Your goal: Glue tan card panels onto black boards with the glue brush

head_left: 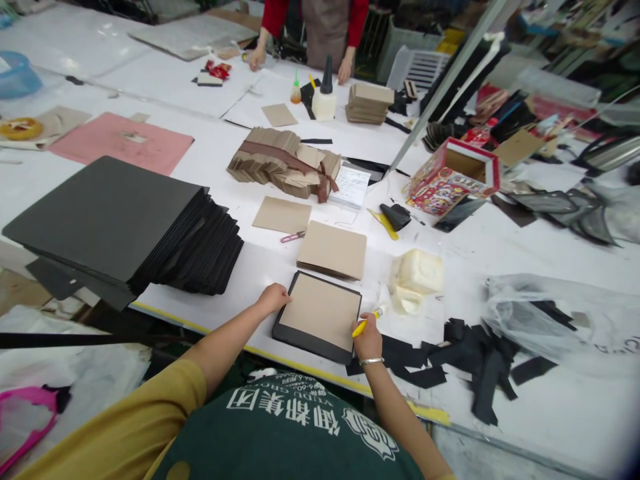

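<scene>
A tan cardboard panel (320, 310) lies on a black sheet (311, 343) at the table's front edge, with the black showing as a border around it. At the panel's left edge is my left hand (275, 298), its fingers closed on the board's side. My right hand (369, 340) is closed around a yellow-handled brush (359, 328) at the right edge, bristles pointing up and right. Close to the brush sits a cream glue container (419, 272) with a smeared, cut-open side. Behind the panel rests a small stack of tan boards (332, 249).
A tall pile of black sheets (110, 217) stands at left. Black strips (484, 373) are scattered at right beside a plastic bag (540, 313). Farther back are tied cardboard pieces (280, 160), pink-handled snips (293, 237), a red box (453, 179) and a co-worker (327, 30).
</scene>
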The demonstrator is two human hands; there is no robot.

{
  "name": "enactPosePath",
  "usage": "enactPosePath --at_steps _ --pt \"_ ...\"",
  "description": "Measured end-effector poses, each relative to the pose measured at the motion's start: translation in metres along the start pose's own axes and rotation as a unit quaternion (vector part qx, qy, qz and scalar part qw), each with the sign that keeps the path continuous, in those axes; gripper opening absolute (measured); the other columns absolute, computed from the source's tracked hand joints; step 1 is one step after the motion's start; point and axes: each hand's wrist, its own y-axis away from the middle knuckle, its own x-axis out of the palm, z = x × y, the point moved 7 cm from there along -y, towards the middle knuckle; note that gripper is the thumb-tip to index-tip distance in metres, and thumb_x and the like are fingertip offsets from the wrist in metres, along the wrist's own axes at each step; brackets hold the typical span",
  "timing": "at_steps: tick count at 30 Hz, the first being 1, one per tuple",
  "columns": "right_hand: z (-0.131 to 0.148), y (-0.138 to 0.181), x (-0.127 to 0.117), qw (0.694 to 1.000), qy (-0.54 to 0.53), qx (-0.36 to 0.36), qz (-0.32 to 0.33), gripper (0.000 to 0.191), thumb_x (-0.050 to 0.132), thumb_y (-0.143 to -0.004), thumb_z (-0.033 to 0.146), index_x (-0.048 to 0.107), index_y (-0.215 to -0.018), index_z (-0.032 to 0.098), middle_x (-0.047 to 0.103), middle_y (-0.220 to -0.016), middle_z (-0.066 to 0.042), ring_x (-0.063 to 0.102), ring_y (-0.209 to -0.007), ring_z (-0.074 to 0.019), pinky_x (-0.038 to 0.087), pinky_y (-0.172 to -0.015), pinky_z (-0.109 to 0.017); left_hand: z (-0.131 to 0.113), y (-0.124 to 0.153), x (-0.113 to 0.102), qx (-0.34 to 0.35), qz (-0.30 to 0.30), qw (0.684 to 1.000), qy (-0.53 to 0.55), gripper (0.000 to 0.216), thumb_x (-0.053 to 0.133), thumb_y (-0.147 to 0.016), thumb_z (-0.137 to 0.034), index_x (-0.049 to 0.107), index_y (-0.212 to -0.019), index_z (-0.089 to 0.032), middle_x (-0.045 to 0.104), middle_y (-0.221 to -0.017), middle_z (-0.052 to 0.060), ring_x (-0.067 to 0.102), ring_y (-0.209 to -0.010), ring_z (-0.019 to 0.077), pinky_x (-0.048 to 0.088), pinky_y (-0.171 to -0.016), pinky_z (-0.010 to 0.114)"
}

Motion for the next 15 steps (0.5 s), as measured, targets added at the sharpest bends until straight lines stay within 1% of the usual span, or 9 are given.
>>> enactPosePath --at_steps 4,8,11,15 --pt "-0.001 0.0 0.0018 1.0 -0.004 -0.009 -0.005 0.023 0.047 -0.078 0.027 0.046 -0.098 0.016 0.052 -0.063 0.002 0.045 -0.051 -0.0107 0.027 -0.052 -0.021 -0.0004 -0.0001 0.0003 0.003 0.004 1.0 -0.009 0.018 0.059 -0.064 -0.03 0.058 -0.052 -0.016 0.053 -0.051 0.0 0.046 -0.052 0.0116 0.031 -0.052 0.023" --pt "-0.0026 0.0026 0.001 1.0 0.013 -0.005 -0.015 0.022 0.046 -0.078 0.027 0.047 -0.097 0.016 0.052 -0.063 0.002 0.047 -0.053 -0.0113 0.028 -0.053 -0.021 -0.0002 -0.0008 0.0029 0.007 0.018 1.0 -0.018 0.021 0.058 -0.064 -0.032 0.055 -0.05 -0.016 0.05 -0.047 -0.002 0.044 -0.05 0.0108 0.029 -0.05 0.022" --pt "-0.0017 0.005 0.0015 1.0 0.015 -0.006 -0.008 0.021 0.045 -0.078 0.027 0.048 -0.097 0.017 0.053 -0.063 0.002 0.049 -0.054 -0.0124 0.029 -0.053 -0.021 -0.0005 -0.0022 0.0064 0.011 0.029 0.999 -0.028 0.022 0.057 -0.064 -0.032 0.053 -0.049 -0.017 0.048 -0.046 -0.002 0.042 -0.048 0.0107 0.028 -0.049 0.022" --pt "0.0003 0.006 0.0002 1.0 0.018 -0.018 -0.007 0.019 0.043 -0.08 0.024 0.048 -0.097 0.017 0.056 -0.069 -0.001 0.053 -0.06 -0.0134 0.033 -0.056 -0.022 -0.0004 -0.005 0.0081 0.014 0.043 0.997 -0.063 0.023 0.055 -0.065 -0.035 0.054 -0.051 -0.017 0.05 -0.047 -0.001 0.045 -0.05 0.0118 0.028 -0.049 0.022"
